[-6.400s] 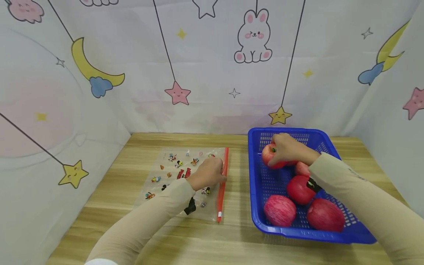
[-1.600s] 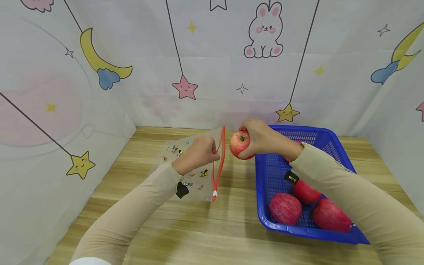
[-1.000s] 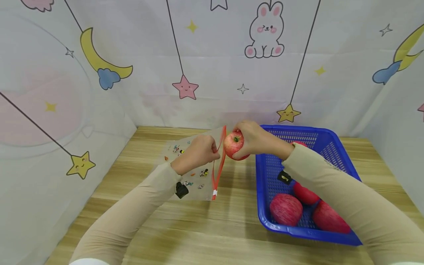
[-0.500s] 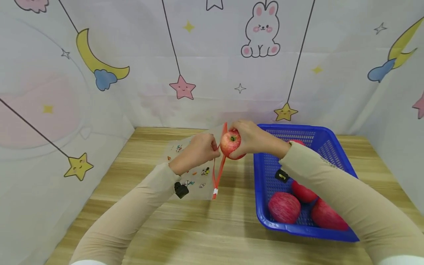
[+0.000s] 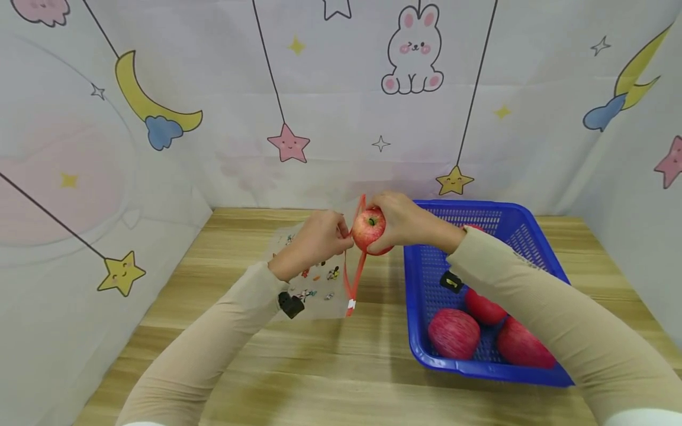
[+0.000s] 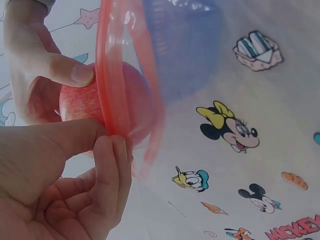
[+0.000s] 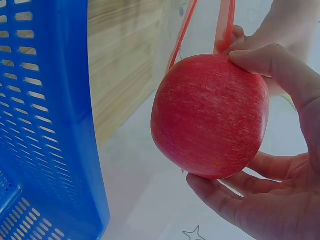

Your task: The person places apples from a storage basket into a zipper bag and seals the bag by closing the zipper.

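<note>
My right hand (image 5: 407,222) grips a red apple (image 5: 369,229) at the red-edged mouth of a clear printed bag (image 5: 319,296). With thumb and fingers, my left hand (image 5: 318,239) pinches the near side of that mouth, which is parted. In the left wrist view the apple (image 6: 80,102) lies partly behind the bag's red strip (image 6: 112,75), the left hand (image 6: 75,185) beside it. The right wrist view shows the apple (image 7: 210,117) between the thumb and fingers of the right hand (image 7: 280,185), with the bag's red edges behind it.
A blue basket (image 5: 412,296) holding several red apples (image 5: 454,333) stands to the right on the wooden table (image 5: 298,378), partly under the right forearm. A printed white cloth (image 5: 341,106) hangs behind and at both sides.
The apple was lifted from the basket and moved left to the bag's mouth. My left hand has raised the bag's edge, and the mouth has spread wider around the apple's side.
</note>
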`<state>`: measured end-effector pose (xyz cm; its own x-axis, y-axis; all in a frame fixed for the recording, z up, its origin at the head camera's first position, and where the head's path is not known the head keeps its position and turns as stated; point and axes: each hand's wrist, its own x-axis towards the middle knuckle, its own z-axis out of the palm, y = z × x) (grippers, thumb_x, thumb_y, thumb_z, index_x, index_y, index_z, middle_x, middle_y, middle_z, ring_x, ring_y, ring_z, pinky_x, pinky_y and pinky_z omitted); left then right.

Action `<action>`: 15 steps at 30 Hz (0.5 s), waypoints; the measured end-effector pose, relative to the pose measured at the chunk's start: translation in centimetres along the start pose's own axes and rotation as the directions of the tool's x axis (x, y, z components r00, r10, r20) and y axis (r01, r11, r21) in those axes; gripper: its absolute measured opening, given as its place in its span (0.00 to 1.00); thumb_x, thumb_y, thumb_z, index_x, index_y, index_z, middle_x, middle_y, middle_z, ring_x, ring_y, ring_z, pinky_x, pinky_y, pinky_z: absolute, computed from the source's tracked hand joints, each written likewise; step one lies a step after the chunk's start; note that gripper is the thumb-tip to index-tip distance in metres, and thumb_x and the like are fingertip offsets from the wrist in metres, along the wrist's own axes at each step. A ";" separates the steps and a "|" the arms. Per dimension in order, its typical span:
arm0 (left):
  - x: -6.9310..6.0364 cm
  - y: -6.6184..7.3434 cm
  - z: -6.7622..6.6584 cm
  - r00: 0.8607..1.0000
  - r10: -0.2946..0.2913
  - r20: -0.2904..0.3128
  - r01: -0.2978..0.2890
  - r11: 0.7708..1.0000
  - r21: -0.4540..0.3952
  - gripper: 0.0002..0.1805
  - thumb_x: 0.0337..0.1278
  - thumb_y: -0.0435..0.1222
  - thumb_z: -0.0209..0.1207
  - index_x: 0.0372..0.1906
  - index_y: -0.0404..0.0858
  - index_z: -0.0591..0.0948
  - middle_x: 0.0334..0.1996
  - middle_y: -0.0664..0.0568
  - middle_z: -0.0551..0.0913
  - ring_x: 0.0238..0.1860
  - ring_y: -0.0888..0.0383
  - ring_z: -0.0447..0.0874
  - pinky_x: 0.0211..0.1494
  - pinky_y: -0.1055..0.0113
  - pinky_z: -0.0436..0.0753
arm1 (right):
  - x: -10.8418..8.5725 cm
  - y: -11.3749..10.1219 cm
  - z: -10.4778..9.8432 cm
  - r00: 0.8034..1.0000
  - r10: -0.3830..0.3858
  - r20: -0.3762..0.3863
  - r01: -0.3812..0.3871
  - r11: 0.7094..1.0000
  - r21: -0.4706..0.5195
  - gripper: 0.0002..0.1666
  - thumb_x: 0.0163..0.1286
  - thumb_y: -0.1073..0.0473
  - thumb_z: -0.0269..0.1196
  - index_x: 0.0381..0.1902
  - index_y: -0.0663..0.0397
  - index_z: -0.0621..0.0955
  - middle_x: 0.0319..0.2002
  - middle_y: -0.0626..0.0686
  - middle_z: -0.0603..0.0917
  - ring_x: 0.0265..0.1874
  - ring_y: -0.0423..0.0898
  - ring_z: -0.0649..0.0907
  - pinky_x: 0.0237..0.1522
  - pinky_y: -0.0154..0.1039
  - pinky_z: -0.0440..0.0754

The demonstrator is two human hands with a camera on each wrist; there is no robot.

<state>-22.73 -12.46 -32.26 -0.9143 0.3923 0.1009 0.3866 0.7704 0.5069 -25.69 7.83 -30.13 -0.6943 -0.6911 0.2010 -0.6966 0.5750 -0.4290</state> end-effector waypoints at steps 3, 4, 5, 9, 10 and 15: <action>0.0 0.1 -0.1 1.000 0.011 -0.008 -0.011 1.000 -0.011 0.07 0.58 0.30 0.63 0.25 0.35 0.81 0.14 0.54 0.80 0.14 0.60 0.76 0.19 0.71 0.72 | 0.1 -0.1 -0.1 1.000 -0.008 0.002 0.008 1.000 0.019 0.32 0.41 0.55 0.78 0.43 0.65 0.79 0.38 0.56 0.81 0.39 0.52 0.79 0.40 0.45 0.82; 0.1 0.1 -0.2 1.000 0.018 -0.013 -0.018 1.000 -0.013 0.07 0.58 0.30 0.63 0.25 0.35 0.81 0.14 0.54 0.80 0.14 0.60 0.76 0.19 0.71 0.72 | 0.1 -0.1 -0.2 1.000 -0.010 0.001 0.010 1.000 0.022 0.32 0.42 0.56 0.78 0.43 0.65 0.79 0.38 0.56 0.82 0.39 0.52 0.80 0.40 0.45 0.82; 0.1 0.2 -0.3 0.999 0.025 -0.020 -0.026 1.000 -0.015 0.07 0.57 0.29 0.63 0.25 0.34 0.81 0.14 0.53 0.80 0.14 0.60 0.77 0.19 0.71 0.72 | 0.1 -0.1 -0.2 1.000 -0.010 -0.002 0.010 1.000 0.026 0.32 0.42 0.56 0.78 0.43 0.65 0.79 0.38 0.56 0.82 0.38 0.52 0.80 0.40 0.45 0.82; 0.2 0.4 -0.6 0.998 0.040 -0.038 -0.041 0.999 -0.018 0.07 0.57 0.29 0.63 0.25 0.34 0.81 0.13 0.53 0.80 0.14 0.60 0.77 0.19 0.71 0.73 | 0.1 -0.3 -0.4 1.000 -0.008 -0.013 0.009 0.999 0.031 0.32 0.41 0.57 0.79 0.43 0.66 0.79 0.38 0.57 0.82 0.38 0.52 0.81 0.40 0.46 0.83; 0.1 0.4 -0.7 0.999 0.039 -0.038 -0.040 0.999 -0.018 0.07 0.57 0.29 0.63 0.24 0.34 0.81 0.13 0.53 0.80 0.13 0.60 0.76 0.19 0.71 0.73 | 0.1 -0.4 -0.4 1.000 -0.008 -0.014 0.008 1.000 0.028 0.32 0.41 0.57 0.79 0.43 0.66 0.78 0.38 0.58 0.82 0.38 0.53 0.80 0.39 0.46 0.83; -0.2 0.4 -0.8 1.000 0.006 -0.021 -0.006 0.999 -0.032 0.07 0.58 0.29 0.62 0.25 0.35 0.81 0.14 0.54 0.81 0.15 0.58 0.78 0.20 0.71 0.72 | 0.1 -0.6 0.1 1.000 0.000 -0.009 0.001 1.000 0.031 0.31 0.41 0.58 0.79 0.41 0.66 0.78 0.37 0.58 0.82 0.36 0.53 0.80 0.38 0.45 0.83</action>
<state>-22.52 -12.65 -31.40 -0.9145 0.3858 0.1221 0.3882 0.7513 0.5337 -25.38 7.38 -29.94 -0.6956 -0.6873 0.2091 -0.6911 0.5608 -0.4559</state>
